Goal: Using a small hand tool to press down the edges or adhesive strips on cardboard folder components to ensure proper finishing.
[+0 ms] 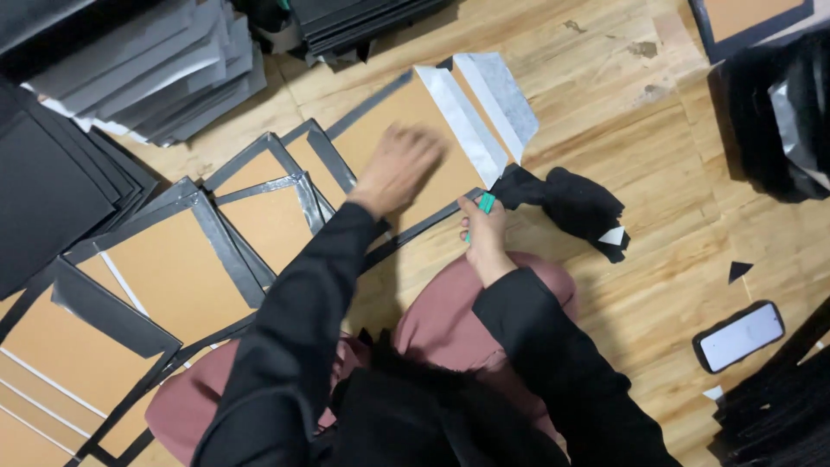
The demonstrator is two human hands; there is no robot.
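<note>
Along the left edge of the frame, a stack of black sheets [52, 199] is seen, and above it, in the upper left, a fanned pile of grey boards [164, 78] is laid on the wooden floor [605, 104]. Below these, in the lower left and centre left, several brown cardboard panels with grey borders [173, 268] are spread out, overlapping one another.

Just left of centre, the left hand [398, 169] is pressed flat on the brown board [406, 121] that lies in the upper middle of the frame; the fingers are spread and laid open on its surface, though they are blurred. A white strip [467, 121] is folded along the right edge of this board, and a second, greyish flap [510, 95] lies just beside it.

At the board's lower right corner, the right hand [486, 238] is closed around a small green tool [487, 203], whose tip is held against the board's edge. Pink-clad knees [450, 320] and black sleeves fill the lower middle and hide part of the floor.

Just right of the right hand, a crumpled black cloth [579, 207] is found, touching the board's corner. Further right, a small black triangular offcut [739, 271] and a phone with a lit white screen [739, 335] are lying well apart. Black material [778, 121] is heaped in the upper right and again in the lower right corner.
</note>
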